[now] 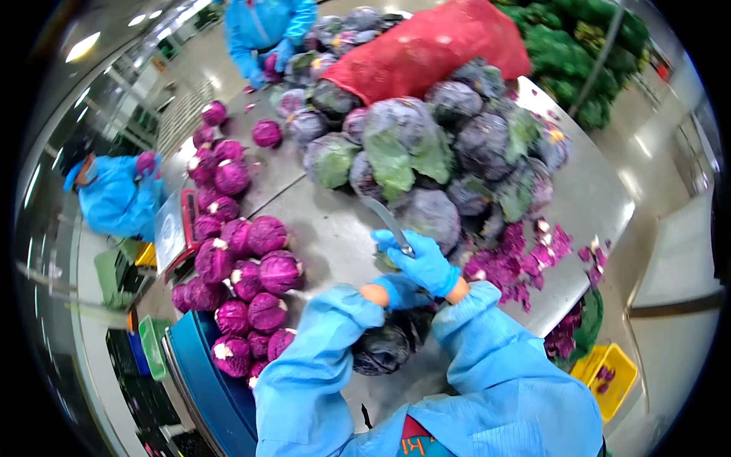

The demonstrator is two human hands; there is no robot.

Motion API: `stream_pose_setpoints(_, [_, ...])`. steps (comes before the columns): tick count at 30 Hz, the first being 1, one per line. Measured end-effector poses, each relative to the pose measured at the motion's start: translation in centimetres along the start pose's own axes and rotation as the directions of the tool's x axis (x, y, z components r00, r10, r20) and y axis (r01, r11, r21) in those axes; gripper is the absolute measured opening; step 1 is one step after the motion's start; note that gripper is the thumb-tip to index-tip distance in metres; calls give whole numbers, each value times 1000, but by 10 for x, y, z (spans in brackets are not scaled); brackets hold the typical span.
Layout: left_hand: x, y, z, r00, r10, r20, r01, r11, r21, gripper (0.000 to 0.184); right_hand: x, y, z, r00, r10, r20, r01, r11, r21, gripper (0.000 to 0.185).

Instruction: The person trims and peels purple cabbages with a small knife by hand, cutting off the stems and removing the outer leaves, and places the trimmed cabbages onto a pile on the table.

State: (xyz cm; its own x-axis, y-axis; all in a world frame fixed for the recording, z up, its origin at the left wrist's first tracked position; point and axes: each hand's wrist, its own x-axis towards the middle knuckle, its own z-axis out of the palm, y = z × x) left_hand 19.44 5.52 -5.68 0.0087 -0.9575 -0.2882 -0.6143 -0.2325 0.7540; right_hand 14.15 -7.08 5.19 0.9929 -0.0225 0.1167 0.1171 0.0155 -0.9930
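In my right hand (423,266), gloved in blue, I grip a knife (390,223) whose curved blade points up and away toward the heap of cabbages. My left hand (401,291), also gloved, is beneath and beside the right one, its fingers mostly hidden. Just below both hands, close to my body, lies a dark purple cabbage (381,350) with outer leaves on. Whether my left hand touches it, I cannot tell. A large unpeeled cabbage (428,219) sits right beyond the knife.
Peeled red cabbages (266,234) line the table's left side near a scale (177,232). A red mesh sack (434,49) lies on the unpeeled heap. Leaf scraps (525,259) cover the right edge, above a yellow crate (609,377). Two people (118,194) in blue stand across.
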Motion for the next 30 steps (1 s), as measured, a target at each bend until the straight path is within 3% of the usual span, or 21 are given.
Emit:
stream_pose_setpoints(2, [-12, 39, -40, 951, -300, 80, 280, 939, 197, 89, -47, -20, -25, 992, -53, -119, 64, 994, 87, 36])
stream_pose_setpoints(4, [-25, 92, -75, 869, -493, 32, 438, 798, 413, 121, -86, -16, -60, 928, -40, -371, 38, 999, -12, 28])
stream_pose_setpoints(5, [-19, 73, -54, 815, -579, 7, 485, 689, 538, 146, -105, -4, -82, 858, -60, -509, 20, 996, -83, 26])
stream_pose_setpoints(7, [-11, 56, -15, 812, -584, -3, 502, 695, 515, 152, -140, 19, -133, 693, -192, -695, 36, 972, -233, 30])
stream_pose_setpoints(8, [-6, 59, -6, 809, -588, -10, 512, 696, 503, 155, -159, 22, -156, 615, -179, -768, -10, 972, -235, 31])
stream_pose_setpoints(9, [5, 97, -13, 740, -667, 85, 528, 654, 542, 158, -176, 5, -173, 553, -162, -817, -140, 949, -282, 31])
stream_pose_setpoints(10, [13, 103, 3, 781, -625, -4, 511, 635, 579, 153, -195, 27, -205, 478, -219, -851, -132, 940, -316, 33])
stream_pose_setpoints(11, [28, 103, 19, 775, -625, -92, 552, 600, 579, 149, -216, 30, -233, 466, -233, -854, -313, 859, -406, 38])
stream_pose_setpoints(12, [43, 98, 36, 762, -622, -177, 593, 564, 574, 144, -229, 51, -260, 342, -354, -870, -323, 826, -463, 46])
stream_pose_setpoints(13, [54, 90, 49, 797, -545, -262, 580, 566, 587, 136, -242, 57, -284, 304, -411, -859, -445, 736, -510, 54])
stream_pose_setpoints(14, [64, 88, 54, 794, -549, -262, 593, 602, 535, 131, -254, 69, -309, 212, -399, -892, -595, 672, -441, 58])
stream_pose_setpoints(16, [70, 89, 61, 848, -434, -303, 520, 574, 633, 129, -266, 79, -357, 174, -338, -925, -718, 599, -354, 55])
stream_pose_setpoints(19, [81, 93, 60, 822, -514, -246, 569, 713, 410, 130, -277, 180, -446, 254, -537, -804, -825, 313, -470, 47])
stream_pose_setpoints(20, [86, 103, 54, 824, -514, -239, 566, 724, 395, 129, -265, 173, -442, 212, -267, -940, -570, 748, -340, 45])
stream_pose_setpoints(21, [90, 122, 47, 827, -514, -229, 562, 735, 379, 129, -244, 165, -429, 285, 22, -958, -211, 977, -40, 42])
stream_pose_setpoints(23, [105, 131, 54, 844, -457, -282, 533, 779, 331, 124, -206, 152, -403, 479, 268, -836, -499, 867, -8, 49])
stream_pose_setpoints(25, [135, 117, 60, 854, -438, -281, 516, 780, 354, 112, -180, 84, -333, 612, 365, -702, -672, 707, -219, 45])
stream_pose_setpoints(26, [148, 129, 53, 849, -441, -291, 519, 802, 297, 107, -178, 53, -305, 726, 207, -656, -557, 736, -385, 47])
stream_pose_setpoints(28, [180, 155, 47, 842, -444, -307, 513, 836, 196, 98, -177, 54, -291, 750, 209, -627, -492, 811, -318, 40])
stream_pose_setpoints(30, [216, 123, 68, 835, -402, -376, 491, 853, 179, 89, -184, 89, -294, 820, 98, -564, -316, 899, -303, 37])
